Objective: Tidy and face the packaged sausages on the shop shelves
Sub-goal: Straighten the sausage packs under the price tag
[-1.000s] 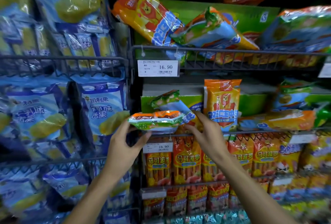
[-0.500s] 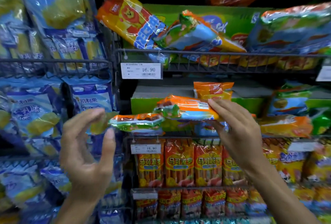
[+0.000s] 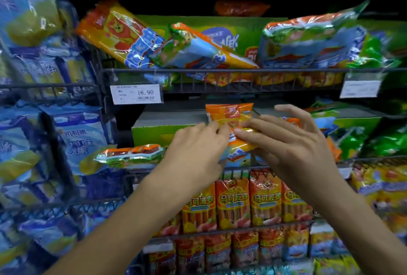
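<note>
Left hand has come in from the left, where half a second ago it hung empty and spread; it now reaches to the middle shelf, fingertips on the left edge of the orange sausage pack. Right hand has shifted from gripping a flat-lying pack to lying over the front of this one, fingers long and slightly fanned, pressing rather than pinching. Whether the left fingertips pinch the pack's edge or only touch it cannot be told. The pack stands upright between the two hands, near the front rail of the middle shelf, its top clear above the fingers.

The flat green-and-orange pack lies where it did, at the left end of that shelf, overhanging the rail.

Below the wrists, upright orange sausage packs stand in a close row behind their own rail. Above, the top wire shelf carries tumbled, tilted packs; a price tag reading 16.90 hangs at its left front corner. Behind the hands sits a green carton. Blue snack bags fill the left-hand bay.

Open space shows between the carton top and the shelf above.
</note>
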